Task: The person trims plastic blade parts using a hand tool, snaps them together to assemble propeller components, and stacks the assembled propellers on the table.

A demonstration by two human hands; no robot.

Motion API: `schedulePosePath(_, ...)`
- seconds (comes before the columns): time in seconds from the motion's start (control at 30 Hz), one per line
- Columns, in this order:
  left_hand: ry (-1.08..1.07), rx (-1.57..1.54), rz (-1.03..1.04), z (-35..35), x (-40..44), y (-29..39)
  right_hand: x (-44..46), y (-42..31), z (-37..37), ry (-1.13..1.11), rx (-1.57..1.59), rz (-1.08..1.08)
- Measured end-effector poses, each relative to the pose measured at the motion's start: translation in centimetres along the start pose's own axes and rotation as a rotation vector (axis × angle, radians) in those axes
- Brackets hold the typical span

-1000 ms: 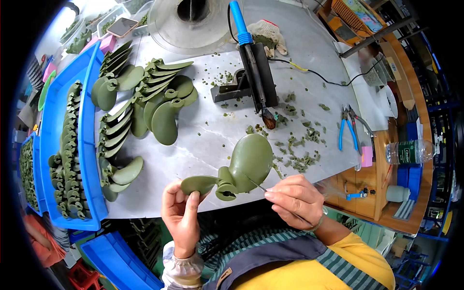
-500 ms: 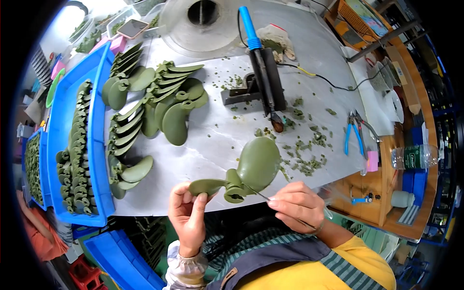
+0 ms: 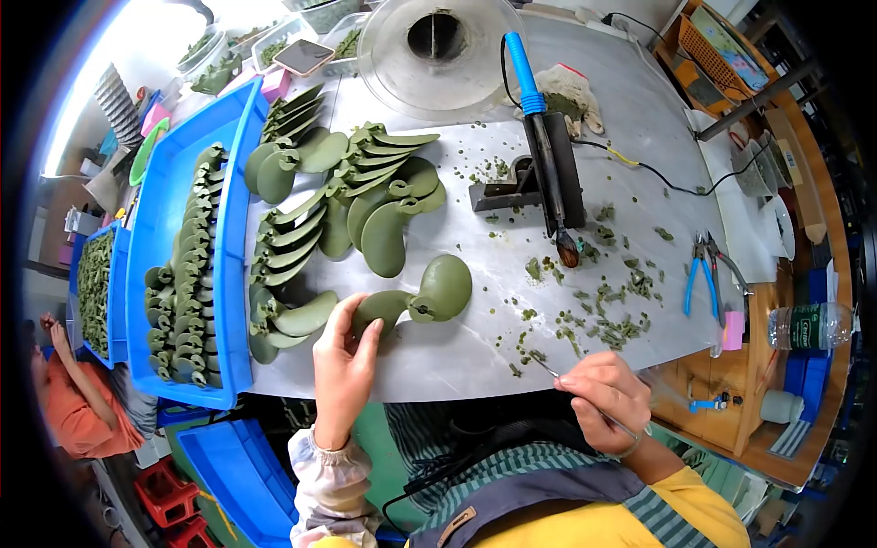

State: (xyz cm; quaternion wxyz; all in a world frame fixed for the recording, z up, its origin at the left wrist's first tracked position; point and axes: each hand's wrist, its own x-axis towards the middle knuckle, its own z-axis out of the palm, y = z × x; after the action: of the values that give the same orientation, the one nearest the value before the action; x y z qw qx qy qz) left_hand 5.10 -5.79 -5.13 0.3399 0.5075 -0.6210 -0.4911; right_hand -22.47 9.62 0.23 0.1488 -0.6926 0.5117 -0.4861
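My left hand (image 3: 345, 365) pinches one blade of a green bladed part (image 3: 445, 289) between thumb and fingers, low over the table beside the stacked green parts (image 3: 384, 224). Closed round a thin metal tool, my right hand (image 3: 605, 402) is near the table's front edge. The thin tool (image 3: 545, 367) points up and left, its tip apart from the green part and close to small green scraps. A soldering iron (image 3: 551, 169) with a blue handle rests on a black stand (image 3: 512, 187), its dark tip pointing down.
A blue tray (image 3: 239, 265) at left holds rows of green parts. Green scraps (image 3: 612, 320) lie at right, near blue-handled pliers (image 3: 702, 274). At the back are a round clear cover (image 3: 388, 55), a glove (image 3: 571, 91) and a phone (image 3: 303, 57). Another person (image 3: 82, 402) is far left.
The green part in my left hand has moved up and left, away from the thin tool. My right hand has moved slightly down and right with the tool. The camera view has shifted.
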Motion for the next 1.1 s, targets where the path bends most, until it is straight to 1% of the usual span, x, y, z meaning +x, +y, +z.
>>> schedulePosePath(0.03,0.015,0.070,-0.011,0.0,0.2,-0.2,0.0,0.0,0.0,-0.004,-0.003,-0.003)
schedulePosePath(0.13,0.091,0.134,0.127,-0.5,1.7,-0.7,0.0,-0.1,0.0,-0.015,-0.010,-0.009)
schedulePosePath(0.17,0.096,0.163,0.104,-0.9,2.2,-0.4,0.0,-0.1,0.0,-0.014,-0.010,-0.010)
schedulePosePath(0.23,0.092,0.373,0.087,-1.4,2.4,0.8,0.0,-0.1,-0.1,-0.011,-0.009,-0.012)
schedulePosePath(0.43,0.249,0.675,0.526,0.0,3.6,4.5,-0.2,-0.1,-0.5,0.001,0.003,-0.007)
schedulePosePath(0.5,0.219,0.641,0.471,0.5,5.1,4.9,0.1,-0.3,-0.9,0.001,0.013,0.016)
schedulePosePath(0.53,0.202,0.608,0.479,0.6,5.7,5.0,0.2,-0.3,-1.0,0.021,0.036,0.031)
schedulePosePath(0.57,0.187,0.576,0.491,1.1,6.1,5.5,0.0,-0.1,-1.4,0.141,0.014,0.157)
schedulePosePath(0.63,0.124,0.404,0.471,2.4,5.5,7.2,-0.7,1.0,-1.9,0.400,-0.013,0.396)
schedulePosePath(0.7,-0.021,0.226,0.429,4.0,3.4,7.6,0.2,7.3,-5.2,0.385,-0.343,0.409)
schedulePosePath(0.8,-0.121,0.187,0.375,5.4,0.9,7.2,0.5,10.1,-7.1,0.235,-0.636,0.434)
schedulePosePath(0.9,-0.213,0.118,0.294,6.4,-1.2,5.3,-0.1,11.4,-7.1,0.152,-0.586,0.483)
schedulePosePath(0.93,-0.230,0.097,0.249,6.7,-1.7,4.7,-0.2,11.5,-6.7,0.101,-0.584,0.469)
schedulePosePath(1.03,-0.286,0.091,0.163,7.4,-2.9,4.1,-1.3,12.2,-5.2,0.118,-0.640,0.297)
schedulePosePath(1.1,-0.318,0.041,0.096,8.2,-3.6,3.7,-1.3,11.7,-5.0,0.107,-0.652,0.297)
